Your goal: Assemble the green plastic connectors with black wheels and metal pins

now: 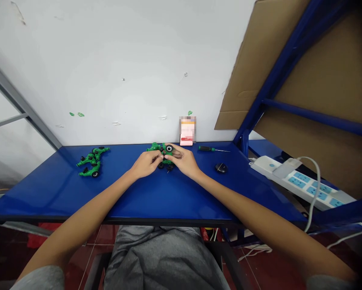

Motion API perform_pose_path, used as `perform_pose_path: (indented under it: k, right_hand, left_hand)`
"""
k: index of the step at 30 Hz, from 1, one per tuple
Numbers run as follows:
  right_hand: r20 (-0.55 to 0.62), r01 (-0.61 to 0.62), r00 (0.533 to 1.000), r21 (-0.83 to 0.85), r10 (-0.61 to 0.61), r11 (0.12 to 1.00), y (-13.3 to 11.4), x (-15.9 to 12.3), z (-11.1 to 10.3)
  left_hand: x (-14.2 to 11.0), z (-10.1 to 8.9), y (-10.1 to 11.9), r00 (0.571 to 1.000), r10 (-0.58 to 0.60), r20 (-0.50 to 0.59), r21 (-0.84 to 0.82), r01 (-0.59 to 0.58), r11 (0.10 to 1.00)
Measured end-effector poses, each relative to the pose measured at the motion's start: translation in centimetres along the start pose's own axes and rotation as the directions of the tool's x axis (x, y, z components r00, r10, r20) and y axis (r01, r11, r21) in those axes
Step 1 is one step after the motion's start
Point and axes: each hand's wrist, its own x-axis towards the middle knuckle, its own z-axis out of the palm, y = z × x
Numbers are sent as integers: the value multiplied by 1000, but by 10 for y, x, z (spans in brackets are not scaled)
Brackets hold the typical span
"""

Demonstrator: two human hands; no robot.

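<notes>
Green plastic assembly (155, 147) — mostly hidden, shape unclear — gripped between left hand (144, 164) and right hand (182, 160).

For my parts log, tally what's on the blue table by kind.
Held green plastic cluster: 1
Loose green plastic cluster: 1
Green-handled screwdriver: 1
Round black part: 1
Blurred box: 1
Total: 5

On desk (48, 189): toy pcs (92, 162) L of hands (182, 160), screwdriver (213, 149) R, pkg (187, 131) behind at wall, power strip (298, 181) off R.
</notes>
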Motion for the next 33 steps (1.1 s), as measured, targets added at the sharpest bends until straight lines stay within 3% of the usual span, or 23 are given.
perform_pose_path:
  k: [8, 14, 21, 28, 33]
  right_hand:
    - [13, -36, 999, 77, 35, 996, 3, 1, 0]
    - [-10, -63, 998, 114, 65, 991, 1, 2, -2]
    - [11, -35, 999, 83, 34, 996, 4, 3, 0]
    - [22, -28, 999, 84, 26, 996, 2, 0, 3]
    - [17, -52, 999, 98, 50, 994, 1, 1, 3]
  left_hand:
    - [1, -4, -1, 995, -49, 88, -44, 53, 998]
    - [-2, -5, 0, 999, -35, -5, -14, 34, 999]
    - [-2, -2, 0, 999, 34, -6, -60, -35, 998]
    - [0, -1, 0, 999, -38, 4, 18, 38, 999]
    - [0, -6, 2, 994, -88, 68, -18, 89, 996]
